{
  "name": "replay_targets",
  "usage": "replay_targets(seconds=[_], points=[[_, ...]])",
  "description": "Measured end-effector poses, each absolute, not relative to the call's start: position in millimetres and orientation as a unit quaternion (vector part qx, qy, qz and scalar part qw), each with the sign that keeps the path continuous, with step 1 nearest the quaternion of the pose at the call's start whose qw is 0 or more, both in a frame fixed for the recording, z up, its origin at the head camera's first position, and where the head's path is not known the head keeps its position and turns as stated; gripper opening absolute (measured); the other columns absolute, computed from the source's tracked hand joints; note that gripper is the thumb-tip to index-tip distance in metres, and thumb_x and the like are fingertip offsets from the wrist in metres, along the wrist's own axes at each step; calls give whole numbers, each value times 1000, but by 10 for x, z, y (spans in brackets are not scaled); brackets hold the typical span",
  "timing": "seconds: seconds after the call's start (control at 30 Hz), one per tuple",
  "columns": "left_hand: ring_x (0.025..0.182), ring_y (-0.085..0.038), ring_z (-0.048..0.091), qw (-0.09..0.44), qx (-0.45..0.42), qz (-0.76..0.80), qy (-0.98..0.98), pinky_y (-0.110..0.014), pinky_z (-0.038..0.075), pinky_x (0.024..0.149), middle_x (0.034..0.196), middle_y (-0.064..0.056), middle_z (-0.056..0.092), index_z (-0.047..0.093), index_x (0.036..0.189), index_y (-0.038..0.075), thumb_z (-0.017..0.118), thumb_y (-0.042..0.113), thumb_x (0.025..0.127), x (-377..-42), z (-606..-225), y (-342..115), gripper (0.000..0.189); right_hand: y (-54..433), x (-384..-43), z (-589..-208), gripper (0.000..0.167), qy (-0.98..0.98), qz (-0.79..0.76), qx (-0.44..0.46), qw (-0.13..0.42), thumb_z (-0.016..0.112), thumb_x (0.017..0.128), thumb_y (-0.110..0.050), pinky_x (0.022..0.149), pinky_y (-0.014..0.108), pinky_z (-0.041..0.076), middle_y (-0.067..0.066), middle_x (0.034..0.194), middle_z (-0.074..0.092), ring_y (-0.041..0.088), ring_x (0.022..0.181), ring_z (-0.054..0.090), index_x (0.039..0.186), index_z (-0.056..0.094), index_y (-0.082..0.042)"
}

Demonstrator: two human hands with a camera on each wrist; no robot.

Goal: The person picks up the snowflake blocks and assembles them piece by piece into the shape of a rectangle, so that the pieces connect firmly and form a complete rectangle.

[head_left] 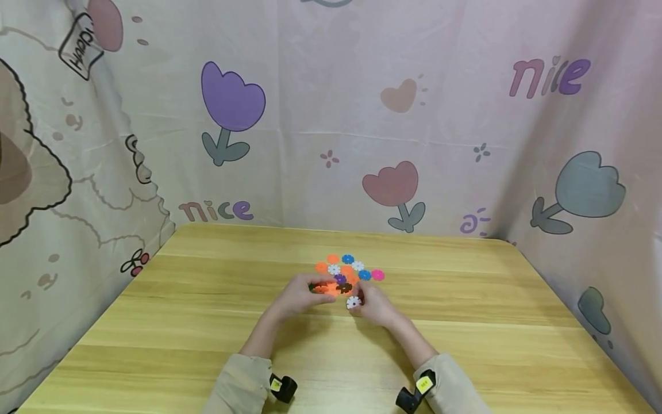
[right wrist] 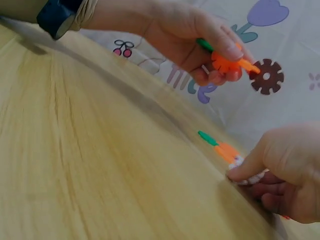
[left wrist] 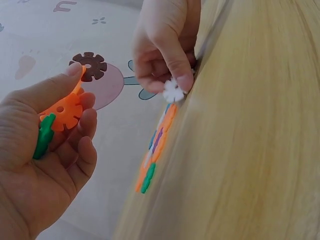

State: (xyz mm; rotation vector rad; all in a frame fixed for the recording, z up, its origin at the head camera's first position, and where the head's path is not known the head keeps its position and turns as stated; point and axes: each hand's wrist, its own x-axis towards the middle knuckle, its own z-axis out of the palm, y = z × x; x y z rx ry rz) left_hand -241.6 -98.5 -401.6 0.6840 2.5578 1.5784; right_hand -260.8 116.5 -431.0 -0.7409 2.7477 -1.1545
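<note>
My left hand grips a short chain of notched plastic snowflake discs between thumb and fingers, raised off the table. In the left wrist view this chain runs from a green disc through an orange disc and another orange one to a brown disc that sticks out beyond the fingertips. My right hand pinches a white snowflake disc by its edge, close over the table and a little right of the chain. Thumb and fingers hide part of the white disc in the right wrist view.
Beyond the hands, loose discs lie flat on the wooden table: several orange, white and blue ones, a purple disc and a pink disc at the right. A printed curtain hangs behind the table's far edge.
</note>
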Motion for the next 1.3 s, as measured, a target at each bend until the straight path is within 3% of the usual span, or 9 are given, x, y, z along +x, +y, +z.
replay_targets(seconds=[0.47,0.73,0.9,1.3], points=[[111,-33,52,24,219,508,833,-53,40,92,117,-11,61,64,116,6,70,20,82,-2409,-4020,-985,37,1242,-2593,-4099,20,822,-554,-126,46,62,85,1,53,28,49,7,74,54,16,59,51,103,55,6],[113,-34,51,23,211,521,827,-54,39,93,119,-12,60,65,117,8,70,21,82,-2406,-4011,-990,37,1269,-2567,-3976,17,801,-577,-141,67,56,92,-7,50,30,46,15,72,58,17,56,51,104,52,5],[114,-34,51,22,203,524,827,-53,38,95,119,-12,60,65,116,8,71,21,82,-2412,-4022,-985,37,1280,-2550,-3939,21,787,-591,-156,88,52,94,-7,44,24,40,14,68,58,15,51,47,109,49,8],[112,-32,52,22,198,525,828,-52,41,92,119,-11,60,65,117,9,71,22,82,-2401,-4028,-990,38,1269,-2517,-3941,27,770,-608,-169,97,56,92,-11,45,21,38,10,67,58,11,51,46,112,53,7]])
